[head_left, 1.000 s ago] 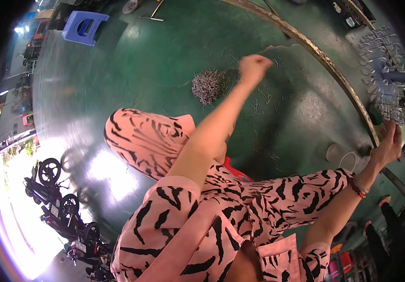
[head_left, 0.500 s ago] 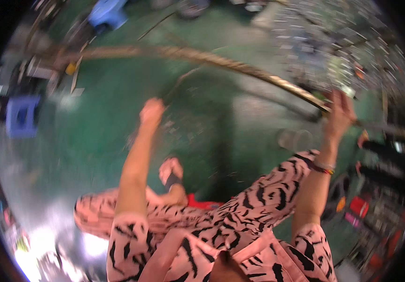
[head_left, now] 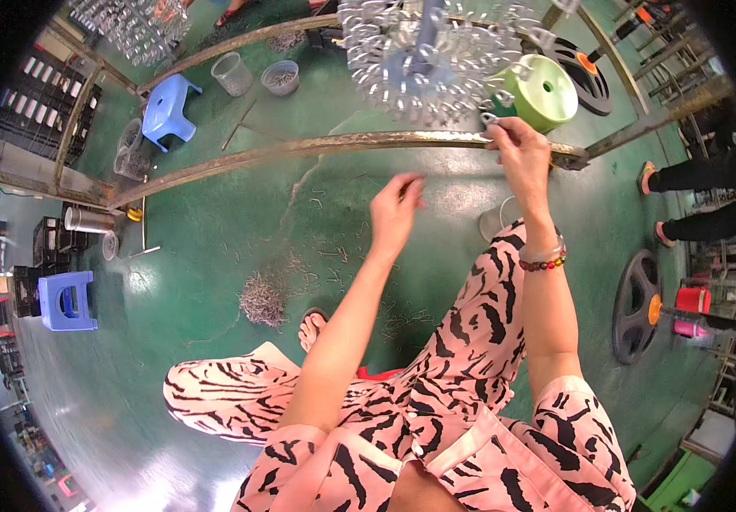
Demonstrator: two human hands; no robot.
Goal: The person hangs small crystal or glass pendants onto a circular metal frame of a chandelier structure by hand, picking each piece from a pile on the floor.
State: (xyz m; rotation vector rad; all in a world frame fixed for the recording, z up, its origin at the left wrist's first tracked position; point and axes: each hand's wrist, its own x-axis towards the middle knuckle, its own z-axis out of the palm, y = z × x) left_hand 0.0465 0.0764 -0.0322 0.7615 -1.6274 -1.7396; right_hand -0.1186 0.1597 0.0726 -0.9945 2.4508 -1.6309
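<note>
R hand (head_left: 517, 154) is pinching a small metal piece (head_left: 489, 119) at the rusty rail (head_left: 317, 147), just under the hanging rack of metal parts (head_left: 428, 51). L hand (head_left: 395, 209) is hovering w/ fingers loosely curled, grip released, holding nothing, below rail, above green floor (head_left: 197, 282).

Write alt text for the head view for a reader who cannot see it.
A seated person in pink striped clothes raises both hands toward a rusty metal bar: the right hand rests on it below a round rack of small metal parts, and the left hand hangs just short of it, fingers pinched. On the green floor lie scattered pins, blue stools and buckets.
</note>
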